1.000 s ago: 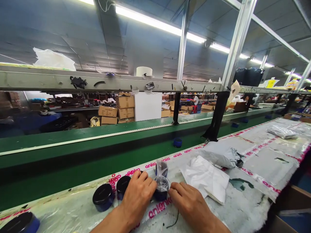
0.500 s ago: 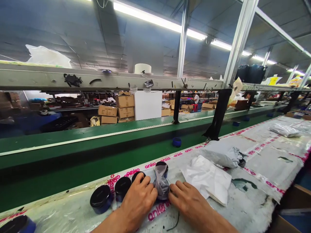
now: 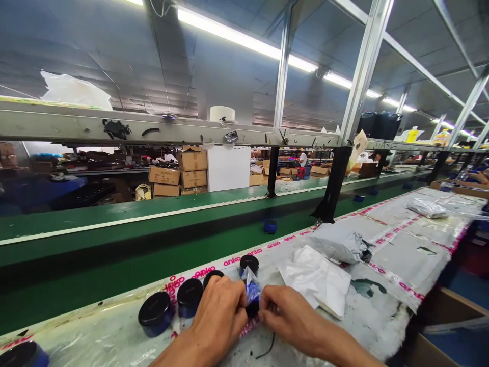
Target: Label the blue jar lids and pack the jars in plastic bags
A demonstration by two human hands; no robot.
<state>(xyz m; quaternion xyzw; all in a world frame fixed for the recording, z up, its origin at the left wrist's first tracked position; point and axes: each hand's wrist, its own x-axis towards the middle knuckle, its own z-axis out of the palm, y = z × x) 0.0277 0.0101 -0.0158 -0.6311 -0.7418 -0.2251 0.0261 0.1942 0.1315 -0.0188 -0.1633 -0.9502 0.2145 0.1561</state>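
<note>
Between my hands, a round blue-and-black container (image 3: 252, 291) sits in a clear plastic bag on the covered worktop (image 3: 282, 346). My left hand (image 3: 223, 312) has curled fingers closed on the left side of the bag. On the other side, my right hand (image 3: 287, 317) is closed in a pinch at the bag's right edge; its fingertips are partly hidden. Just behind stands another black-lidded container (image 3: 249, 263). To the left are more of the same kind: one container (image 3: 213, 277) partly behind my left hand, then a second container (image 3: 190, 296) and a third container (image 3: 155, 312).
White sheets (image 3: 317, 280) lie right of my hands, with a grey plastic package (image 3: 340, 243) behind them. Beyond the worktop runs a green conveyor (image 3: 153, 265) carrying a blue container (image 3: 270, 226). A black-wrapped post (image 3: 331, 183) rises at the worktop's far edge.
The bagged container has turned between my hands, and its blue side now shows through the plastic. My right fingers have curled in tighter. The view has shifted slightly right.
</note>
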